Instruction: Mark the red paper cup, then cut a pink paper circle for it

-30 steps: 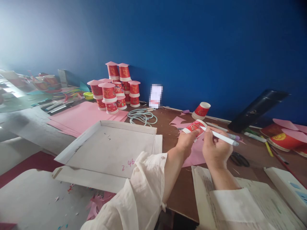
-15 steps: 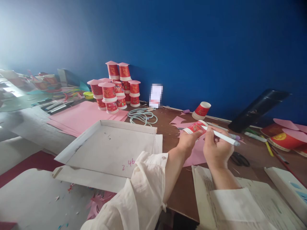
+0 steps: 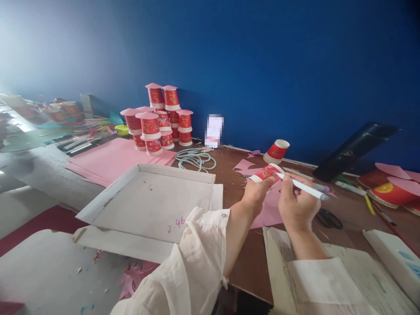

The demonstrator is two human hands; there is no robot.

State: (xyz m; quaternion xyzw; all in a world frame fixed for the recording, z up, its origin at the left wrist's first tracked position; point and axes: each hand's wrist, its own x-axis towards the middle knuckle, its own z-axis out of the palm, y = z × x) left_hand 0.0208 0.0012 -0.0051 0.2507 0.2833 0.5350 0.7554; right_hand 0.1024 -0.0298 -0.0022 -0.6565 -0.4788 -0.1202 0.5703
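Clamping a tilted red paper cup (image 3: 266, 172) — likely light, easily dented, best held near its stiffer edges — in the left hand (image 3: 255, 195), with a white marker (image 3: 309, 188) pinched in the right hand (image 3: 298, 205) just beside that grip and pink paper (image 3: 269, 211) below.

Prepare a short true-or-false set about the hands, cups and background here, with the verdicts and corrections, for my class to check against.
1. The left hand holds a red paper cup. True.
2. The right hand is empty. False: it holds a white pen.
3. The topmost stacked cups are capped with pink paper pieces. True.
4. The wall behind the stack is yellow. False: it is blue.
5. The pen's tip points towards the held cup. True.
6. The number written on the cardboard tray is 9.15. False: it reads 2.46.
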